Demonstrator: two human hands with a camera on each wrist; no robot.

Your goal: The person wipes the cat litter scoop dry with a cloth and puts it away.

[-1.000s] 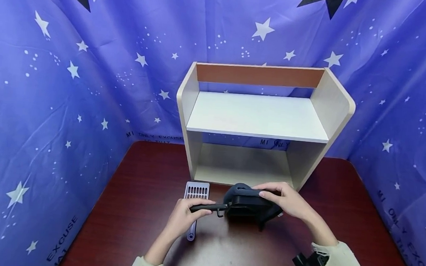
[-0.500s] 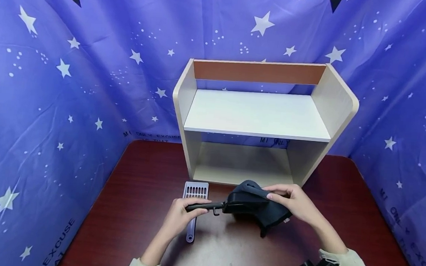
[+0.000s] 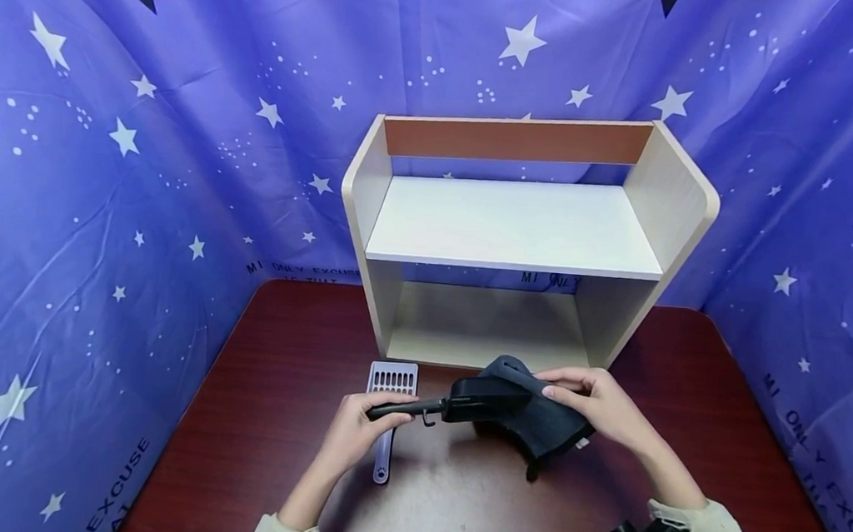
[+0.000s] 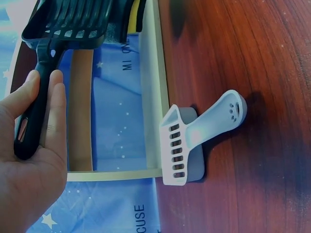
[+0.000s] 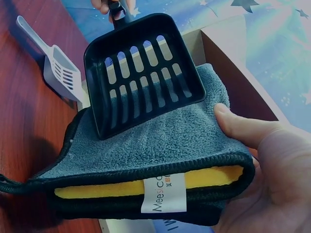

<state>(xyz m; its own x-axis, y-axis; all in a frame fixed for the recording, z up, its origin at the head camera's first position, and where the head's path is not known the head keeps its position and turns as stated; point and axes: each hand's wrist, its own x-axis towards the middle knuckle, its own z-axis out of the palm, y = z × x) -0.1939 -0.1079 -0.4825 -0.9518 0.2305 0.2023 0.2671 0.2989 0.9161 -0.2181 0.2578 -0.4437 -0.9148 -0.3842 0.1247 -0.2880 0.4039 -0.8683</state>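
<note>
My left hand (image 3: 353, 431) pinches the handle of a black slotted litter scoop (image 4: 43, 94) between thumb and fingers, holding it up above the table. A folded grey cloth (image 5: 155, 143) with a yellow inner side and black edging is gripped by my right hand (image 3: 607, 407), thumb on top. In the right wrist view the cloth lies against the underside of the scoop's front end and shows through its slots. On the table by my left hand lies a light grey-purple litter scoop (image 4: 211, 126), partly covered by that hand in the head view.
A two-tier wooden shelf (image 3: 516, 227) stands at the back of the dark red table (image 3: 249, 419), close behind the hands. Blue curtains (image 3: 176, 196) with white stars enclose the table at the back and sides.
My right hand and the cloth have slid right and slightly toward me, uncovering more of the black scoop. My left hand, still holding the handle, has shifted a little left.
</note>
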